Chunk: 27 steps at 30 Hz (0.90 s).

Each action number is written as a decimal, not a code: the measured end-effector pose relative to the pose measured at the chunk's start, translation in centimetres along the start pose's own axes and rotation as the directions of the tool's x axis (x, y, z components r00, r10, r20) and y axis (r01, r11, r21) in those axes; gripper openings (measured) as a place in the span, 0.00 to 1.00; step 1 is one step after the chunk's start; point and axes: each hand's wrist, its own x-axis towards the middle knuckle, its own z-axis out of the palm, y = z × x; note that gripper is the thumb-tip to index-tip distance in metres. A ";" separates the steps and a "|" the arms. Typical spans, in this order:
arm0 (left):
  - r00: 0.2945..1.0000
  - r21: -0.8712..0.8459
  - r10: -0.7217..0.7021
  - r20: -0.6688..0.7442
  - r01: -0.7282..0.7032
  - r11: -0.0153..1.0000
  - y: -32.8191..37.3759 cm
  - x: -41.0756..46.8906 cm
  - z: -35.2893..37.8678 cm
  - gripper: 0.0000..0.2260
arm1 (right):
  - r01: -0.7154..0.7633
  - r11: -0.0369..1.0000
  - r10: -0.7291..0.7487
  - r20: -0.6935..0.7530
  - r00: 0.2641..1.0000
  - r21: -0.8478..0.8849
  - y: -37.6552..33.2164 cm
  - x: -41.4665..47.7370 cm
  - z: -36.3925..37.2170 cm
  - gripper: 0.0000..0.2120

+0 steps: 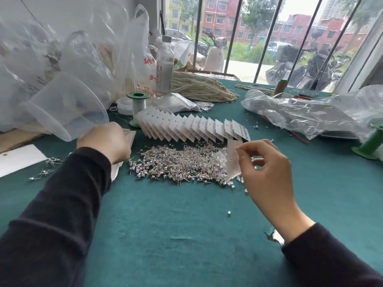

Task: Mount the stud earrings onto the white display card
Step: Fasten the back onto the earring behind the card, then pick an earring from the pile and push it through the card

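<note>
A: So, where's the card we're loading?

B: Right of centre frame. The right hand [267,162] pinches the top edge of a white display card [234,160] between thumb and forefinger; the card hangs upright with its lower edge at the right end of the stud earring pile [176,162].

A: Left hand?

B: The left hand [103,141] is at left centre, curled down over a stack of blank cards [129,134], back of hand to camera. Looks closed on the stack, but the fingers are hidden, so I can't tell the grip.

A: How does the card handle?

B: My read: thin, light, flexes easily. Hold it by the edges, clear of the holes, and support it behind the hole while pushing a post through, or it creases.

A: And the studs?

B: Tiny, light, thin metal posts with faceted heads, tangled loose on the green table cover [186,235]. Slippery, and the posts probably bend. Pick one by the head, post free, with a fingertip pinch.

A: Finished ones?

B: A fanned row of filled cards [192,129] lies just above the pile, centre frame.
</note>
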 end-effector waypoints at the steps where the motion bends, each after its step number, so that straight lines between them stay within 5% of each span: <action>1: 0.999 0.008 -0.002 0.041 0.001 1.000 -0.3 0.3 0.2 0.11 | -0.019 1.000 0.019 0.005 1.000 0.011 0.1 0.0 0.0 0.06; 8: 0.999 0.035 0.016 0.046 -0.018 0.999 -0.1 0.8 0.9 0.12 | -0.300 0.922 0.284 0.098 0.954 0.245 0.0 0.4 -0.1 0.09; 10: 0.999 0.038 0.027 0.027 -0.028 0.999 0.3 0.5 1.0 0.11 | -0.489 0.722 0.435 0.228 0.871 0.490 -0.2 0.5 -0.3 0.10; 12: 0.998 0.041 0.056 0.003 -0.056 0.998 0.6 0.3 1.2 0.08 | -0.629 0.388 0.492 0.425 0.760 0.674 -0.2 0.6 -0.4 0.06; 14: 0.997 0.038 0.075 0.000 -0.075 0.996 1.0 0.1 1.2 0.06 | -0.692 0.094 0.484 0.575 0.660 0.716 -0.1 0.8 -0.6 0.11; 16: 0.996 0.027 0.085 -0.004 -0.084 0.996 1.1 -0.2 1.2 0.05 | -0.709 -0.079 0.468 0.654 0.595 0.701 0.1 0.8 -0.7 0.14; 22: 0.962 -0.271 0.242 -0.128 -0.268 0.924 2.6 -1.6 -0.4 0.05 | -0.752 -0.210 0.372 0.763 0.529 0.625 0.3 0.5 -0.7 0.12; 27: 0.877 -0.811 0.478 0.050 -0.244 0.532 5.1 -4.4 -1.2 0.05 | -0.797 -0.167 0.274 0.804 0.529 0.581 0.1 0.5 -0.7 0.20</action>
